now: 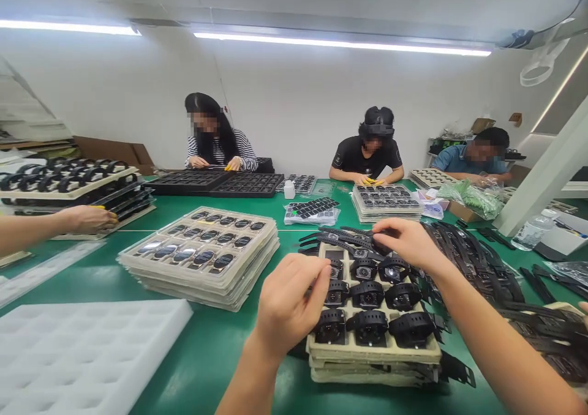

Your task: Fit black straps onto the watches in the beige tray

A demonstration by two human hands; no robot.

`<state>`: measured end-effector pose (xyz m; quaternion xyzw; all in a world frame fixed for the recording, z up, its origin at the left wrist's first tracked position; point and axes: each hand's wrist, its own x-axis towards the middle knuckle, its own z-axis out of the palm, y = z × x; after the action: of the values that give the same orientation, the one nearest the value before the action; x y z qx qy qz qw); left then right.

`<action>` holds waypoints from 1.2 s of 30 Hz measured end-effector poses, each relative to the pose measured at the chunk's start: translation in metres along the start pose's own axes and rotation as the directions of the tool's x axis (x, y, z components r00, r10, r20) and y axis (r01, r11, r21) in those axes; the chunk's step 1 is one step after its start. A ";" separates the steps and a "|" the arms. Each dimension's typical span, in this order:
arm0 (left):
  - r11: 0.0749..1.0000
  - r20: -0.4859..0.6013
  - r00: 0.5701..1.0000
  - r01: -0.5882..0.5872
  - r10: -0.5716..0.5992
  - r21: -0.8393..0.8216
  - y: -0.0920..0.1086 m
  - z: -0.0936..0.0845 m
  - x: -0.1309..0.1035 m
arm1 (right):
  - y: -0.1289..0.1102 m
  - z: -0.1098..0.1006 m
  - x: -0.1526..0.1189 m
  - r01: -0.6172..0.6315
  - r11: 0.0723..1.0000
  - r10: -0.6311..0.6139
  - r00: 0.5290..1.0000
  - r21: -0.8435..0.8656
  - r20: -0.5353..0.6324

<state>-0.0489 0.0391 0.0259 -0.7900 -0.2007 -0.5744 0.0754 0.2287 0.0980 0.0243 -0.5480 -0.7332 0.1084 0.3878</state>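
In front of me stands a stack of cream trays (374, 357) whose top tray holds rows of black smartwatches (369, 294), straps looped and backs facing up. My left hand (290, 302) is at the tray's left side, fingers curled closed beside a watch in the left column; what they hold, if anything, is hidden. At the far right corner of the tray, my right hand (407, 242) has its thumb and fingers closed at the end of a black watch strap (353, 240). Watches with straps laid out flat lie across the tray's far end.
A tall stack of trays with round watch faces (197, 240) stands left of centre. White foam (82, 354) lies at the near left. Many black straps (473, 262) are heaped on the right. Another person's hand (94, 218) reaches in from the left; several co-workers sit opposite.
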 end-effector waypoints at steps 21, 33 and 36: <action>0.994 -0.052 0.994 0.089 -0.092 -0.058 0.001 -0.018 0.003 | -0.035 0.087 0.079 0.306 0.923 -0.049 0.697 -0.234 0.715; 0.995 -0.017 1.000 0.008 -0.010 -0.100 0.004 -0.015 0.003 | -0.017 0.030 0.043 -0.086 0.778 0.439 0.783 -0.623 0.440; 0.995 -0.018 0.999 -0.036 0.034 -0.094 0.002 -0.012 0.004 | -0.018 0.028 0.041 -0.141 0.767 0.471 0.786 -0.626 0.401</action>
<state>-0.0574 0.0345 0.0333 -0.7913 -0.1588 -0.5884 0.0497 0.1924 0.1345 0.0346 -0.7010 -0.7052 0.0999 -0.0371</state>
